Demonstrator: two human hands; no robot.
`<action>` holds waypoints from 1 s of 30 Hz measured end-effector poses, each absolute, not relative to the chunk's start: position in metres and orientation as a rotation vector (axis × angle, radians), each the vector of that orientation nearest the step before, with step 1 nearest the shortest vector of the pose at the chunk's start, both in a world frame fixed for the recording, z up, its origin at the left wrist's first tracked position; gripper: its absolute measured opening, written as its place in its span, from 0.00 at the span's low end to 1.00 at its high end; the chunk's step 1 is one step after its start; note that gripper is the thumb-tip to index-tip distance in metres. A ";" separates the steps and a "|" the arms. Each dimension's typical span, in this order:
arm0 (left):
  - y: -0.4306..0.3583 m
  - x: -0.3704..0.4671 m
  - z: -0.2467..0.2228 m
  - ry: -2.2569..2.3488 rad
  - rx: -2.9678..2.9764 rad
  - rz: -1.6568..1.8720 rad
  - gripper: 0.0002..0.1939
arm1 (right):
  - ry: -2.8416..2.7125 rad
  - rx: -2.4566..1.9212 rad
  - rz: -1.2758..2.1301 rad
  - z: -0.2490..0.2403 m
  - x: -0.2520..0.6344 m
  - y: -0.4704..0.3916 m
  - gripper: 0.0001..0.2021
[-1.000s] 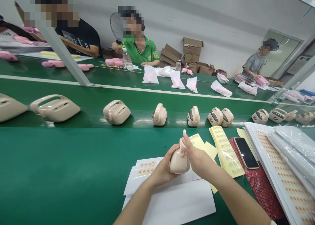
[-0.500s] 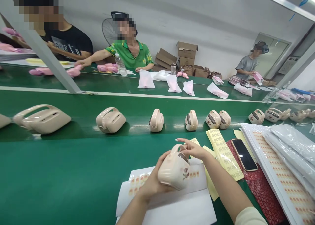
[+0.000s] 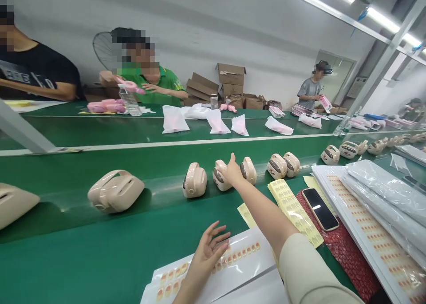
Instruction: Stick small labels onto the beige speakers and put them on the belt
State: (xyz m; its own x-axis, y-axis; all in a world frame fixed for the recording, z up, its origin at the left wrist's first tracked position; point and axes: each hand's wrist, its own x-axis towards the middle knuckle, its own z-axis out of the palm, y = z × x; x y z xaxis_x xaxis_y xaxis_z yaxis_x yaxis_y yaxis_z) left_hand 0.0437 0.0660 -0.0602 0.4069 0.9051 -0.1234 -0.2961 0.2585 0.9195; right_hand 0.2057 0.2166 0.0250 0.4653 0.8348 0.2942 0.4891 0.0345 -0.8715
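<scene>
Currently, right hand (image 3: 233,173) is grasping a small beige plastic handled casing (image 3: 220,176) on the green counter (image 3: 100,250); left hand (image 3: 208,250), fingers spread and released, is hovering over a white sticker sheet (image 3: 242,257).

Factory assembly line. Long green conveyor belt (image 3: 83,250) running left to right, carrying row of identical beige plastic casings (image 3: 195,180). Workers (image 3: 146,80) sitting along far belt, handling pink parts (image 3: 103,106). Sticker sheets (image 3: 294,206) stacking up at near right. Cardboard boxes (image 3: 231,75) piling against far wall. Strip lights (image 3: 382,17) glowing overhead.
</scene>
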 end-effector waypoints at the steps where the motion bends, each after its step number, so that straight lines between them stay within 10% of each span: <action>1: 0.066 0.042 -0.059 0.760 0.967 0.904 0.25 | -1.209 -1.613 0.318 0.027 0.215 0.216 0.28; 6: 0.066 0.043 -0.051 0.804 0.972 0.894 0.25 | -1.057 -2.016 -0.169 0.042 0.305 0.187 0.28; 17: 0.065 0.052 -0.044 0.803 0.973 0.924 0.22 | -0.872 -1.988 -0.142 0.081 0.362 0.110 0.33; 30: 0.061 0.013 -0.072 0.503 0.507 1.114 0.47 | -0.819 -1.323 1.299 0.005 0.163 0.064 0.26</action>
